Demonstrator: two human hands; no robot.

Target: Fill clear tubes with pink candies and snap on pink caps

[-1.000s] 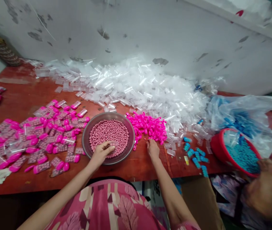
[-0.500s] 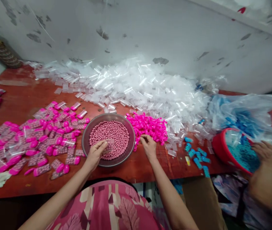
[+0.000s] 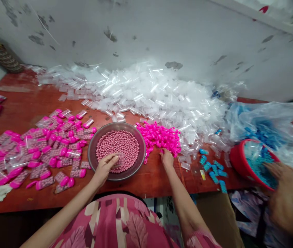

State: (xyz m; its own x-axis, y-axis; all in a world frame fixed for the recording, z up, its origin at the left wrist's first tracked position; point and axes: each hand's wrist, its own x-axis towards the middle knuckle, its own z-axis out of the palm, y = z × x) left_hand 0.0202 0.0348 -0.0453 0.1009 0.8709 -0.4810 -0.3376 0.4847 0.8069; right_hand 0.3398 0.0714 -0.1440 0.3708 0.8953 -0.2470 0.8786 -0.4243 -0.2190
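Observation:
A small clear plastic container [image 3: 120, 159] is pinched between the thumb and fingers of my left hand [image 3: 104, 168]. It is over a round metal bowl [image 3: 91, 156] that holds many small pink balls [image 3: 117, 146]. To the right of the bowl lies a heap of bright pink caps [image 3: 161, 139]. At the near edge of this heap is my right hand [image 3: 167, 159], its fingers drawn together against the caps; what lies between them is hidden. Left of the bowl, many containers filled with pink balls and closed with pink caps [image 3: 50, 144] lie spread out.
A large heap of clear empty containers [image 3: 146, 89] runs along the wall. On the right, a co-worker's hands [image 3: 282, 172] reach into a red tub [image 3: 236, 160] of blue pieces. Several blue-filled containers [image 3: 215, 168] and a plastic bag [image 3: 267, 120] are near it.
My right hand has moved right along the near edge of the pink caps. My left hand has shifted slightly right with the clear container. The co-worker's hands have gone further into the tub.

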